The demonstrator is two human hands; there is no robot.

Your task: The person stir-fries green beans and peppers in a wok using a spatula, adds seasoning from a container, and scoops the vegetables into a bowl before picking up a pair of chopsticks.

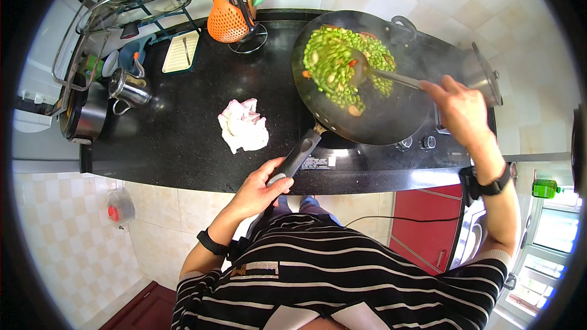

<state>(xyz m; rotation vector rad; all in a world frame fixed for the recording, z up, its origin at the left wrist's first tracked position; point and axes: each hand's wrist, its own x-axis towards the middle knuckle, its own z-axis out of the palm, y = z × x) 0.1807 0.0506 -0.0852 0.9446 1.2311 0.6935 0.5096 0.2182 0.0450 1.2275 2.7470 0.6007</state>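
Note:
A dark wok [394,119] sits on the stove at the counter's back right, with light steam over it. My left hand [265,188] is closed around the wok's black handle [300,151], near its end. In my right hand [458,105] is the metal handle of a cooking ladle or spatula [396,78], held from the wok's right side. The tool's head lies among chopped green vegetables [330,59] with red and pale pieces, partly blurred. The food covers the wok's left and upper part.
A crumpled white cloth [243,126] lies left of the wok. Behind it stand an orange slotted spoon [227,20] in a utensil holder and a cream tray [181,52]. A metal pitcher [130,87] is at left; a lidded pot [484,78] stands right of the wok.

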